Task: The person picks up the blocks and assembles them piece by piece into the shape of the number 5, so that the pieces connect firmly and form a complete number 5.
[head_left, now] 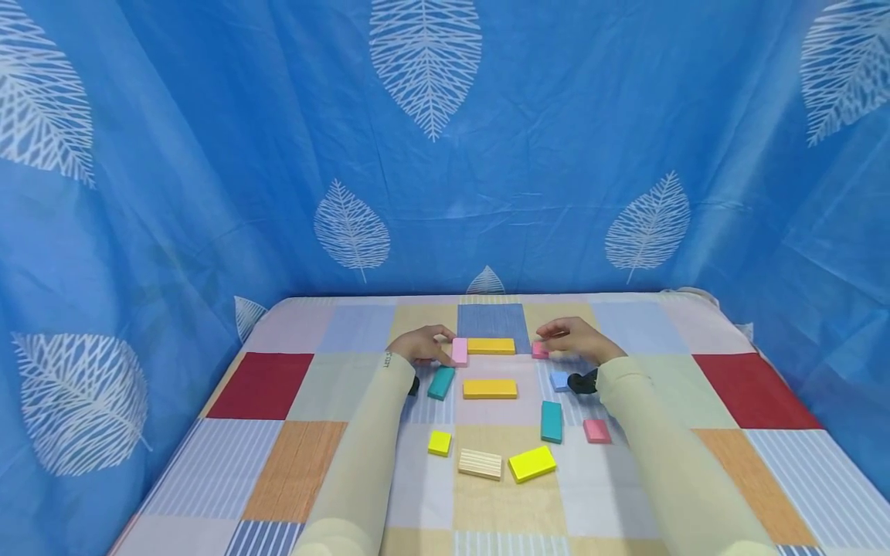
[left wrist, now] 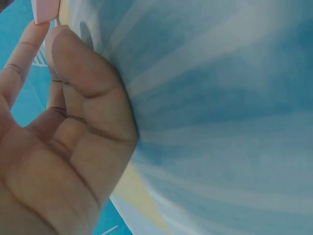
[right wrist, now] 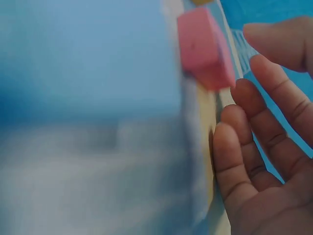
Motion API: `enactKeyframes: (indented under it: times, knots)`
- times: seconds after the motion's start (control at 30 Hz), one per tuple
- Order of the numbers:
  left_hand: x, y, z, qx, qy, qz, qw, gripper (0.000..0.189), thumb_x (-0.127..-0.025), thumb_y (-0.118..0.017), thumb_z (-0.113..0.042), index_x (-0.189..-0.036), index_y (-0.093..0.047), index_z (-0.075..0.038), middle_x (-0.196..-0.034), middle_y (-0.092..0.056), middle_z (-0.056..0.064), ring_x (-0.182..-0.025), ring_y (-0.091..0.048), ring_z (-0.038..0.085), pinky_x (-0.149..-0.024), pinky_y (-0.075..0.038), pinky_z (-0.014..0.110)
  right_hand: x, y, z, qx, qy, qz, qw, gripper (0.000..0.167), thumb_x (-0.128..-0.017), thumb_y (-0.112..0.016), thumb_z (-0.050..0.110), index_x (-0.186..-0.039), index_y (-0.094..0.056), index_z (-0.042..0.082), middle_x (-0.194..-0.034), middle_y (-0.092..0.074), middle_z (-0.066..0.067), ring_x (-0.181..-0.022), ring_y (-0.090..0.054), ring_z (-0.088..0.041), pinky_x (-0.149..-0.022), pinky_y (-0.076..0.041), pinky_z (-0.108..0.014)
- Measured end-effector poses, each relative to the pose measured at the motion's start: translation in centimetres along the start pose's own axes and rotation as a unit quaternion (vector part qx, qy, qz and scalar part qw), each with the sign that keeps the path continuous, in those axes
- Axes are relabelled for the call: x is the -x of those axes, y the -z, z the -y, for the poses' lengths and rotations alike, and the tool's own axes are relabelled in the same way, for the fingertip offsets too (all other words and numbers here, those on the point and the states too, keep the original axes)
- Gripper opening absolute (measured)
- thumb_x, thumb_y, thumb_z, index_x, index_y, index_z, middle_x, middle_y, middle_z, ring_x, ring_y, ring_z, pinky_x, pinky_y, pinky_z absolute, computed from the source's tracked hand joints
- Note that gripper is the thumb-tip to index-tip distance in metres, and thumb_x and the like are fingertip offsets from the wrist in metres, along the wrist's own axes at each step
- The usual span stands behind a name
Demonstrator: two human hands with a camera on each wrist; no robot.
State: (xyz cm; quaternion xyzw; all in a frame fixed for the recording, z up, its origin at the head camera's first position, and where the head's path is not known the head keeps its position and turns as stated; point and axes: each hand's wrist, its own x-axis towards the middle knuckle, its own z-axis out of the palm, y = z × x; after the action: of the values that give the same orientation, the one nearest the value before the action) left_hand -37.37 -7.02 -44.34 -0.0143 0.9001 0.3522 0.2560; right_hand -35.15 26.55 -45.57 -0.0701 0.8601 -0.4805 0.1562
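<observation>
In the head view my left hand (head_left: pixel 422 345) is at the left side of a light pink block (head_left: pixel 460 352), pinching it between thumb and a finger. The left wrist view has a fingertip against the end of this pink block (left wrist: pixel 46 10), the other fingers curled on the cloth. My right hand (head_left: pixel 573 340) is beside a small darker pink block (head_left: pixel 539 350), thumb raised and fingers loosely bent. Seen from the right wrist, the fingertips come right at the edge of that small pink block (right wrist: pixel 200 44), with the thumb apart from it.
A yellow-orange block (head_left: pixel 490 346) lies between the hands, another orange block (head_left: pixel 490 389) nearer. Around them are teal blocks (head_left: pixel 552 422), a blue block (head_left: pixel 559 381), a red-pink block (head_left: pixel 597 431), yellow blocks (head_left: pixel 532 464) and a striped wooden block (head_left: pixel 480 464). A blue curtain (head_left: pixel 528 193) hangs behind.
</observation>
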Motion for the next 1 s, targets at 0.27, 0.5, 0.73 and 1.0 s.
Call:
enactKeyframes:
  times: [0.27,0.5,0.73,1.0]
  knots:
    - [0.3,-0.1,-0.1,0.009,0.004,-0.008,0.9999,0.059,-0.087,-0.092,-0.017,-0.140,-0.069,-0.023,-0.113,-0.058,0.009,-0.089,-0.053,0.021,-0.068,-0.042,0.026,1.1,0.8,-0.8,0.011,-0.025,0.003,0.9996,0.043,-0.100,-0.072,0.006,-0.137,-0.062,-0.013,-0.134,-0.066,-0.027,-0.115,-0.061,-0.033,-0.109,-0.051,-0.052]
    - [0.3,-0.2,0.0,0.014,0.006,-0.010,0.9998,0.058,-0.086,-0.093,-0.019,-0.139,-0.069,-0.024,-0.119,-0.060,0.010,-0.100,-0.056,0.024,-0.072,-0.044,0.028,1.3,0.4,-0.3,0.039,-0.043,-0.007,0.9982,0.036,-0.097,-0.076,0.008,-0.129,-0.069,-0.007,-0.130,-0.068,-0.023,-0.112,-0.058,-0.034,-0.108,-0.048,-0.054]
    - [0.3,-0.2,0.2,0.015,0.008,-0.011,0.9998,0.059,-0.085,-0.094,-0.020,-0.138,-0.070,-0.025,-0.119,-0.061,0.010,-0.102,-0.057,0.024,-0.073,-0.045,0.028,0.9,0.1,0.1,0.058,-0.045,-0.013,0.9972,0.030,-0.097,-0.077,0.006,-0.124,-0.071,-0.005,-0.122,-0.070,-0.019,-0.106,-0.058,-0.031,-0.100,-0.052,-0.045]
    - [0.4,-0.2,0.0,0.018,0.018,-0.016,0.9996,0.059,-0.085,-0.094,-0.020,-0.138,-0.071,-0.026,-0.128,-0.063,0.009,-0.110,-0.057,0.026,-0.084,-0.049,0.032,0.6,0.1,0.5,0.075,-0.028,-0.008,0.9968,0.028,-0.097,-0.077,0.004,-0.123,-0.071,-0.008,-0.116,-0.070,-0.019,-0.097,-0.059,-0.028,-0.087,-0.054,-0.036]
